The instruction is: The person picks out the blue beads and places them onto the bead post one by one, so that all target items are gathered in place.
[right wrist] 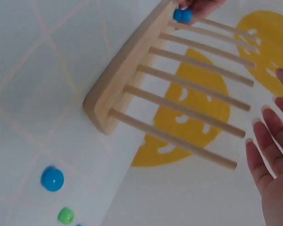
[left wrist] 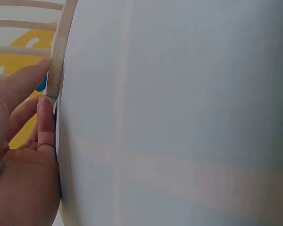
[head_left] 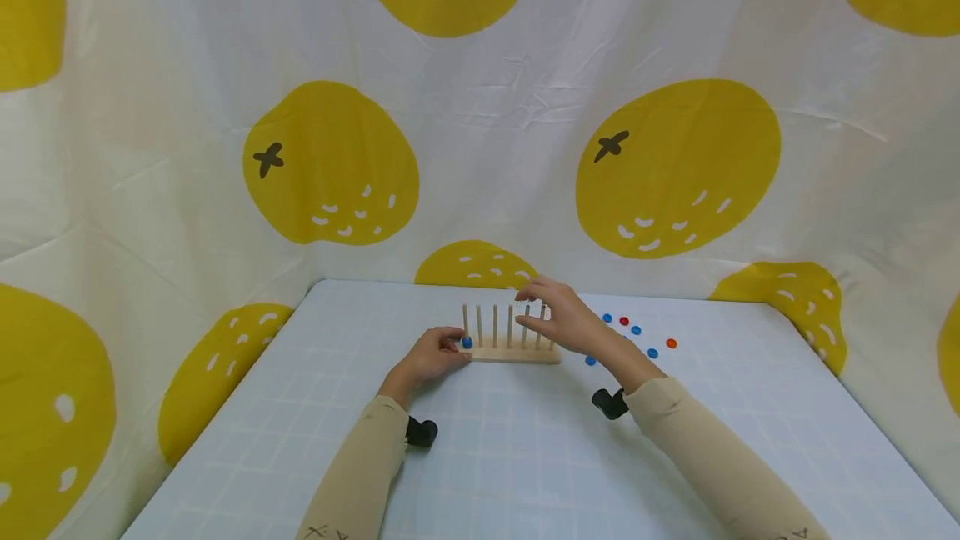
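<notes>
A wooden rack with a row of upright pegs [head_left: 517, 355] [left wrist: 61, 47] [right wrist: 120, 77] stands on the table. The left hand [head_left: 431, 357] [left wrist: 28, 165] [right wrist: 205, 7] pinches its left end between thumb and fingers. Low on the leftmost peg sit blue beads [head_left: 467, 342] [right wrist: 182, 15], close to that hand; in the left wrist view they are mostly hidden. By the tops of the right-hand pegs is the right hand [head_left: 558, 319] [right wrist: 278, 155], its fingers apart and slightly bent, with nothing visible between them. The other pegs carry no beads.
Several loose beads lie right of the rack, among them blue [head_left: 652, 353] [right wrist: 53, 178], red [head_left: 624, 321], orange-red [head_left: 671, 343] and green [right wrist: 66, 215]. The right forearm partly covers this group. Behind the table [head_left: 510, 457] hangs a white curtain [head_left: 495, 148] with yellow shapes.
</notes>
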### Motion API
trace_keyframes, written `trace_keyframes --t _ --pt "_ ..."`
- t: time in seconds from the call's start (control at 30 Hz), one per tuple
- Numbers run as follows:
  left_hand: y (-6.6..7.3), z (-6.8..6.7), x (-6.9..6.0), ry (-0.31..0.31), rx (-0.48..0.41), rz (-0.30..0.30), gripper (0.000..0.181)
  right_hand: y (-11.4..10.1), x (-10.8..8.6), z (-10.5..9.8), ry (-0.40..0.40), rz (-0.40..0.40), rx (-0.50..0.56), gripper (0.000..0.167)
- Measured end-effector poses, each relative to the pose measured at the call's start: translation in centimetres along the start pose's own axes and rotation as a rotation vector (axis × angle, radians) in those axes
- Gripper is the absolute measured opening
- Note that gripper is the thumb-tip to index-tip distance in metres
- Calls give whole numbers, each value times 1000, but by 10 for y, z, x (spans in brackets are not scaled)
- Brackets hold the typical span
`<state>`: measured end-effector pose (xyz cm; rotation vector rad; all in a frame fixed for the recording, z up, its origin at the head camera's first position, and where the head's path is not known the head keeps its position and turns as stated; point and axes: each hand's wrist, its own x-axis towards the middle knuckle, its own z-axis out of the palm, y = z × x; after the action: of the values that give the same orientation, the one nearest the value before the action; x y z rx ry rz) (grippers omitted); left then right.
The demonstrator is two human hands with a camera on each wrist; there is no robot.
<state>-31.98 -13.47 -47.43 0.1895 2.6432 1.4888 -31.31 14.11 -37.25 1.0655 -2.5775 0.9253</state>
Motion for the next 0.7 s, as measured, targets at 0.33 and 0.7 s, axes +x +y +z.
trace_keyframes --t 0.33,0.7 --pt "2 0 0 3 -14 -9 50 21 -35 -35 55 84 -49 27" --pt "1 -1 0 -3 2 -14 50 61 -76 -60 54 223 -123 26"
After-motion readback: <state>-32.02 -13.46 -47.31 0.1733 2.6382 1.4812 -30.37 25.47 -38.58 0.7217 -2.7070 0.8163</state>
